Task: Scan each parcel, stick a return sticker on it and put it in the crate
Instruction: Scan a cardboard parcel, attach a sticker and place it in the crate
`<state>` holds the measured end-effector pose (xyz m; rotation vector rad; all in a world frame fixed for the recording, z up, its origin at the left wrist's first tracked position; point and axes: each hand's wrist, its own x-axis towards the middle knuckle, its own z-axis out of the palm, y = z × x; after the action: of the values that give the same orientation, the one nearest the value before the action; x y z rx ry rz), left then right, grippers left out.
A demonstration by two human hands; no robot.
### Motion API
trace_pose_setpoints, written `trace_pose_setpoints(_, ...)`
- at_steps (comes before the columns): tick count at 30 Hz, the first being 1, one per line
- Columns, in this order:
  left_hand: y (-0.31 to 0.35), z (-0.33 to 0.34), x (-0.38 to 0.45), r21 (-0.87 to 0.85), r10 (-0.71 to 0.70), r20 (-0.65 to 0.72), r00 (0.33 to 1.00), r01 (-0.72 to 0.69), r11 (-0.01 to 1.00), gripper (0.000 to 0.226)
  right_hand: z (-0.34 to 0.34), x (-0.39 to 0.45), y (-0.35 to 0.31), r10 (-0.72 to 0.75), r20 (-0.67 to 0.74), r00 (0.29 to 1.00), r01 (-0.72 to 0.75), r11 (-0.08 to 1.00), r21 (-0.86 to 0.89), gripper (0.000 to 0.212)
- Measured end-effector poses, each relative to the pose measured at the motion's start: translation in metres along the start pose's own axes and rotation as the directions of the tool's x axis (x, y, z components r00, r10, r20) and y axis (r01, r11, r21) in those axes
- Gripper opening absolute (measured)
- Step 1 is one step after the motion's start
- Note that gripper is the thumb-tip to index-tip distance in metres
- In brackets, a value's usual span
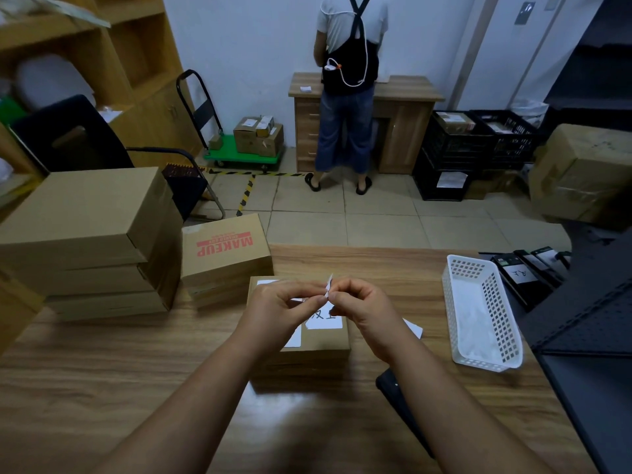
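Your left hand [280, 304] and right hand [359, 307] pinch a small white paper sticker [329, 285] above the brown cardboard parcel [316, 340] on the wooden desk [136, 371]; peeled carelessly, it may tear or curl onto itself.

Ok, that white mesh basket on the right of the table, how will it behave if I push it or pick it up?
The white basket looks like thin perforated plastic, so it is probably light and may flex when lifted by one wall. It sits flat on the wooden table, so a push would likely slide it rather than tip it. Its contents look thin and white, adding little weight.
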<state>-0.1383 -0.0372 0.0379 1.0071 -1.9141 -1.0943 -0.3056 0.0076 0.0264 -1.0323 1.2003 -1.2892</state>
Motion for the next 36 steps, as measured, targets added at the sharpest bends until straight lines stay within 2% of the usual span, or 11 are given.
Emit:
trace_pose_setpoints(5,-0.003,-0.010,0.010,-0.077,-0.003,0.053,0.999,0.007,0.997,0.020,0.009,0.008,-0.004,-0.010,-0.031,0.999,0.009,0.999,-0.034,0.021)
trace_pose_setpoints(8,-0.008,-0.018,0.022,-0.107,-0.004,0.055,0.998,0.010,0.994,0.019,0.016,0.014,-0.005,-0.008,-0.078,0.997,0.012,0.999,0.042,0.009)
trace_pose_setpoints(15,-0.014,-0.032,0.050,-0.024,0.127,0.118,0.985,-0.125,0.992,0.021,0.026,0.028,-0.009,0.020,-0.169,0.985,0.000,0.993,0.116,0.006)
trace_pose_setpoints(19,-0.018,-0.037,0.061,-0.037,0.189,0.121,0.975,-0.186,0.982,0.020,0.035,0.034,-0.010,-0.009,-0.232,0.973,0.035,0.993,0.109,0.009)
trace_pose_setpoints(27,-0.027,-0.048,0.067,-0.050,0.225,0.138,0.964,-0.220,0.974,0.022,0.050,0.042,-0.011,-0.033,-0.292,0.956,0.048,0.998,0.044,0.013)
trace_pose_setpoints(36,-0.034,-0.046,0.062,-0.068,0.202,0.210,0.957,-0.191,0.979,0.020,0.053,0.034,-0.003,-0.036,-0.358,0.933,0.034,0.999,-0.013,0.013)
